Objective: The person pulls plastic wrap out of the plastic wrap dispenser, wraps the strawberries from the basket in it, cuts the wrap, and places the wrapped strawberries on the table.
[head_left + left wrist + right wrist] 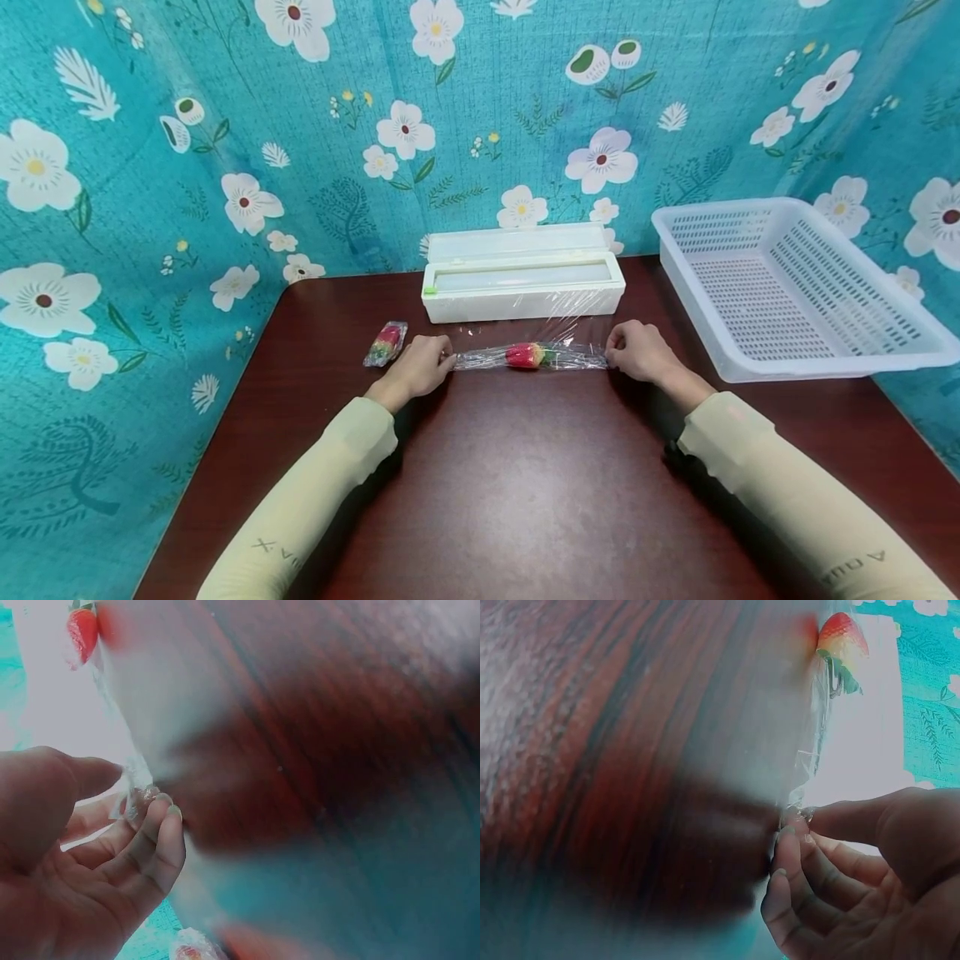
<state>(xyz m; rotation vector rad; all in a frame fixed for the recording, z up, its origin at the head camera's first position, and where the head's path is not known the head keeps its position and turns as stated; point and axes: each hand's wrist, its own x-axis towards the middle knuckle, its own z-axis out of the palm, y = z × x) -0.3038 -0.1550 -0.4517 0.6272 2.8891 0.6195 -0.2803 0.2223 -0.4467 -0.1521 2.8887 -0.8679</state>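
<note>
A red strawberry (525, 355) with a green leafy end lies in the middle of a strip of clear plastic wrap (480, 359) on the table. My left hand (423, 363) pinches the strip's left end between thumb and fingers, seen close up in the left wrist view. At the right end, my right hand (642, 350) pinches the bunched film the same way; the right wrist view shows film (798, 806) at its fingertips. Behind the strawberry, more film stretches up to the white wrap dispenser box (525, 304), whose lid stands raised.
Left of the left hand lies another strawberry wrapped in film (386, 343). A white perforated plastic basket (817, 367) stands at the right rear of the dark red-brown table (525, 483). A blue flowered curtain (330, 150) hangs right behind the table.
</note>
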